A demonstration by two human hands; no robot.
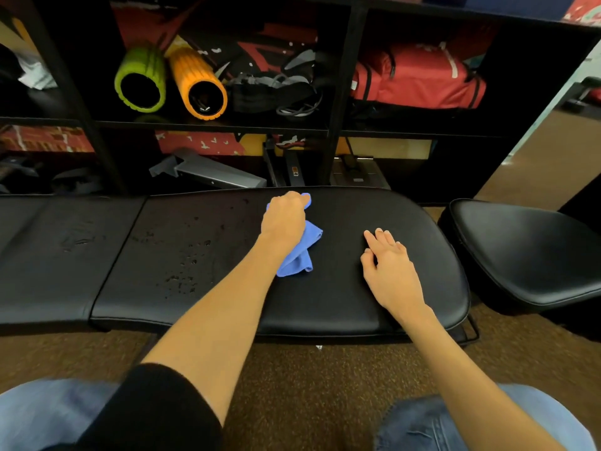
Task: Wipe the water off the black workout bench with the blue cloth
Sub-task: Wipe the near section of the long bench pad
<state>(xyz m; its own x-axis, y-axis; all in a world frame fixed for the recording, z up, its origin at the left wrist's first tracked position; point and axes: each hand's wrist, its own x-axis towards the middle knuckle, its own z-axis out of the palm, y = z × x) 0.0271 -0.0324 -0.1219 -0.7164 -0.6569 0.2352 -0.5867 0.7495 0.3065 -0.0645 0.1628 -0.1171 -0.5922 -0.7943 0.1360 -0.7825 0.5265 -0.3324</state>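
Head view: left hand [284, 219] grips the cloth [305, 249] bunched mid-bench [325, 307], toward its far edge. Right hand [390, 271] rests flat, fingers loose, near the bench's right end. Water [185, 258] beads leftward along the bench, so the left hand's nearer.

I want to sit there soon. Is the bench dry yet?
Not yet. The bench around the right hand looks dry. The left hand holds the cloth mid-bench. The water drops left of it need wiping.
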